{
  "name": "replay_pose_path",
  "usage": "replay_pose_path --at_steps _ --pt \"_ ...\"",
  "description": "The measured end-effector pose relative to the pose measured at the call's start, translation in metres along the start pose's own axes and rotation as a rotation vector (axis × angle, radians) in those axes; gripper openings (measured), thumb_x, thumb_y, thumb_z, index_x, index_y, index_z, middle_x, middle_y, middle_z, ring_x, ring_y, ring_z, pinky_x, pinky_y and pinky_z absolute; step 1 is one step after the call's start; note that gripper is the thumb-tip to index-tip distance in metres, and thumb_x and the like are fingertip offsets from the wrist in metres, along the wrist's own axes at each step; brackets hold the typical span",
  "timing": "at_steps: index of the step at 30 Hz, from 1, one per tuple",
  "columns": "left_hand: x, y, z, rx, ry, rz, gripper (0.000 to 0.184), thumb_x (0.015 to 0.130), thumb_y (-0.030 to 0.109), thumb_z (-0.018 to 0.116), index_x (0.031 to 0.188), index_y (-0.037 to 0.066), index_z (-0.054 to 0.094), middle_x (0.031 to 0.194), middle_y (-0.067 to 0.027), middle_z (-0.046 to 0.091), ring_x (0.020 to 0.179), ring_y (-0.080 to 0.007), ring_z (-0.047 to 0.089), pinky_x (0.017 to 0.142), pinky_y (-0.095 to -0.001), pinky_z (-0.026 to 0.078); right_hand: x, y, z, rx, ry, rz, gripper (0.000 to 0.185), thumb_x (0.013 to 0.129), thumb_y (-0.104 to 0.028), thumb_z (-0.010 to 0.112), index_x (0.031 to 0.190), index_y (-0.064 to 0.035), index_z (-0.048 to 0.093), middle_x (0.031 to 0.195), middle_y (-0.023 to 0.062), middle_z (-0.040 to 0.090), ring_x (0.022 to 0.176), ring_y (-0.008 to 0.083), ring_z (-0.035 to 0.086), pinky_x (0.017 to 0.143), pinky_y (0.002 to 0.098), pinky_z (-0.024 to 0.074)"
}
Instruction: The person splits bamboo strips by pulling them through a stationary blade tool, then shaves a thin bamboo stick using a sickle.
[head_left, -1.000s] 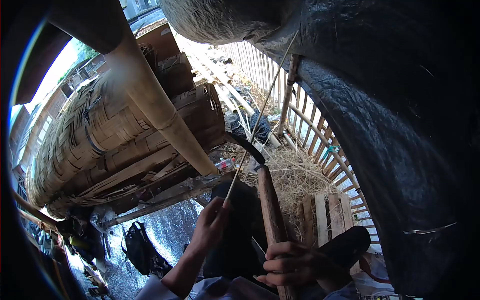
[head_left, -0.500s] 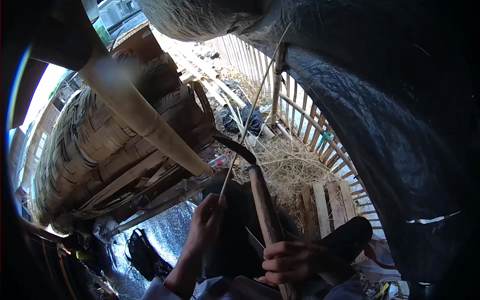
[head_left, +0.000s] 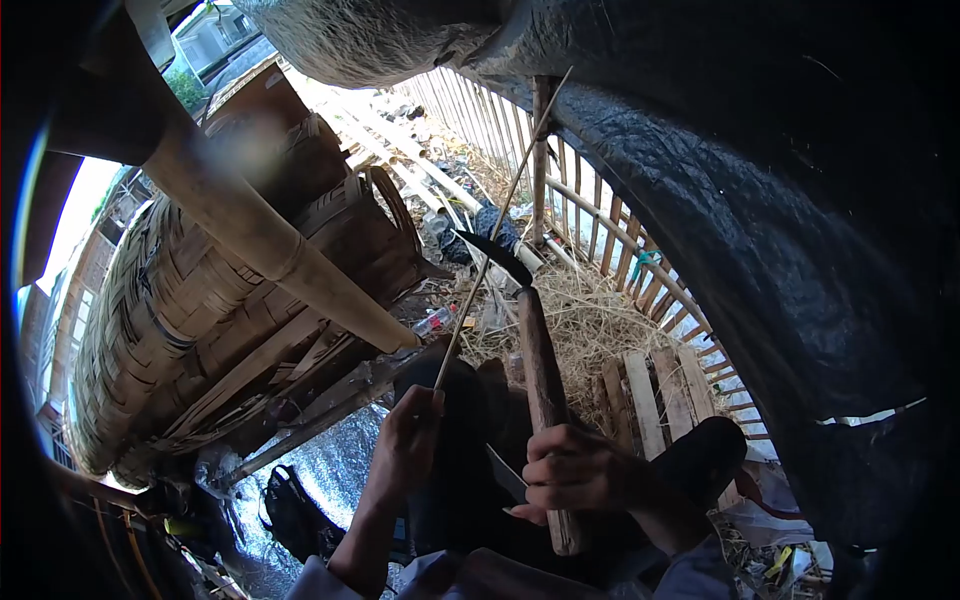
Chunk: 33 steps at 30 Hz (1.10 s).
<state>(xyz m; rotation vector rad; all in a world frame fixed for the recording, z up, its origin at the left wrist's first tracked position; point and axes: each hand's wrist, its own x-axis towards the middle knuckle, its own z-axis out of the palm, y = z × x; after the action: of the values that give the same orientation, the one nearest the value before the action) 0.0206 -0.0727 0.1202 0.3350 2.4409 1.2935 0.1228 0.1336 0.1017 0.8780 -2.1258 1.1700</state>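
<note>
My left hand [head_left: 408, 432] is closed round the lower end of a long thin bamboo strip [head_left: 487, 262], which slants up and to the right. My right hand [head_left: 575, 472] grips the wooden handle [head_left: 540, 365] of a curved knife. The knife's dark blade [head_left: 497, 256] points up and left, and it crosses the strip in view; whether they touch I cannot tell. Below the right hand's fingers a thin pale pointed piece [head_left: 505, 472] shows, partly hidden. Both hands are over dark-clothed legs [head_left: 715, 455].
Rolled woven bamboo matting [head_left: 190, 310] lies at the left behind a thick bamboo pole [head_left: 270, 250]. Dark plastic sheeting [head_left: 720, 220] hangs at the right beside a slatted fence [head_left: 610, 240]. Straw [head_left: 590, 325], wooden slats [head_left: 645, 400] and a black bag [head_left: 290, 515] lie below.
The knife has moved up, its blade now crossing the strip higher, and more of the handle's lower end shows. My left hand still holds the strip. The view has shifted slightly.
</note>
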Motion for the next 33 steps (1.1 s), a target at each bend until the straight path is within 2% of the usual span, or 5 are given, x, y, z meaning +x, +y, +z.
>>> replay_pose_path --at_steps 15,21,23,30,33 --pt "0.002 0.01 0.01 0.078 -0.043 0.066 0.022 0.098 0.024 0.049 0.093 0.003 0.053 0.062 -0.0085 0.049 0.058 -0.01 0.045 0.053 -0.0305 0.037 -0.007 -0.005 -0.026 -0.021 0.116 0.027 0.025 0.067 -0.015 0.083 0.072 -0.0136 0.058 0.078 -0.0024 0.059 0.082 0.0197 0.057 0.068 0.03 0.0529" --pt "-0.004 0.009 0.018 0.183 -0.069 0.137 0.019 0.097 0.021 0.049 0.094 0.003 0.053 0.062 -0.0168 0.055 0.054 -0.0241 0.056 0.053 -0.0358 0.041 -0.012 0.018 -0.031 -0.096 0.145 0.089 0.025 0.067 -0.013 0.083 0.073 -0.0132 0.059 0.079 -0.0016 0.059 0.082 0.021 0.057 0.067 0.0308 0.0517" --pt "-0.005 0.0 0.023 0.181 -0.052 0.209 0.017 0.097 0.02 0.05 0.094 0.003 0.053 0.063 -0.0189 0.056 0.058 -0.0343 0.06 0.052 -0.0383 0.042 -0.013 0.015 -0.034 -0.091 0.163 0.096 0.025 0.067 -0.012 0.083 0.073 -0.013 0.059 0.079 -0.0014 0.059 0.082 0.0213 0.057 0.067 0.0309 0.0515" --pt "-0.012 0.005 0.024 0.179 -0.078 0.131 0.013 0.095 0.016 0.051 0.094 0.004 0.053 0.067 -0.0206 0.057 0.067 -0.0417 0.06 0.053 -0.0426 0.043 -0.012 0.009 -0.038 0.009 0.125 0.028 0.025 0.066 -0.012 0.083 0.073 -0.0111 0.059 0.077 -0.0007 0.059 0.081 0.0216 0.056 0.067 0.0306 0.0507" --pt "-0.017 -0.005 0.029 0.199 -0.135 0.253 0.011 0.095 0.015 0.051 0.093 0.004 0.054 0.069 -0.02 0.058 0.07 -0.0434 0.059 0.054 -0.0444 0.044 -0.014 0.017 -0.048 0.042 0.215 0.146 0.02 0.069 -0.006 0.076 0.076 -0.0098 0.058 0.081 0.0007 0.058 0.086 0.0251 0.056 0.071 0.0346 0.0482"
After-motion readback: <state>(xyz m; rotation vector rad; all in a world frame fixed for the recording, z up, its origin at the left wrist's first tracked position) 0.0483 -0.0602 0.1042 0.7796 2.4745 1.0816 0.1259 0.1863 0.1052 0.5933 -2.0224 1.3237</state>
